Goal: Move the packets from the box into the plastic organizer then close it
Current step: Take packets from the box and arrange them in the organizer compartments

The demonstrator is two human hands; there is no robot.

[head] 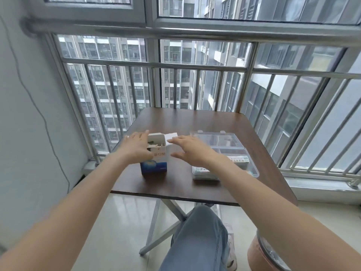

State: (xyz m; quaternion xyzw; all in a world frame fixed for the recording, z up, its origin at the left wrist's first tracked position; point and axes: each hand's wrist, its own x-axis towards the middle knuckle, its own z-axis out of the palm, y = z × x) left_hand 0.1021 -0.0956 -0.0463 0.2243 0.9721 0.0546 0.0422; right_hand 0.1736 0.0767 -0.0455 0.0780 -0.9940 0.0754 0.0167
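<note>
Two bare hands reach over a dark brown wooden worktop (pixel 195 122) set near the middle of the frame, against a window with a silver metal railing (pixel 156 65). The left hand (pixel 136 147) lies against the left side of a small white-and-blue cardboard box (pixel 155 159), fingers spread along its upper wall and thumb low on its front face, so this grip holds the carton lightly. The box stands upright, left of centre on the worktop, with its top flaps (pixel 171 136) turned up and open; pale packets (pixel 155 144) show inside the opening, too small to tell apart. The right hand (pixel 190 151) hovers just to the right of the box, palm down, fingers straight and loosely spread, thumb pointing towards the carton; its grip is released and carries nothing. Whether its fingertips touch the raised flap cannot be told.

To the right of centre lies a clear plastic organizer (pixel 254 169) with its transparent lid (pixel 218 138) thrown back flat on the worktop, towards the window. Printed packets (pixel 239 159) already lie in its compartments, partly hidden behind the right wrist. The organizer and the box stand apart, with the right hand between them.

At the bottom of the frame a knee in blue jeans (pixel 197 237) shows under the worktop's front edge, beside grey crossed metal legs (pixel 166 227).
</note>
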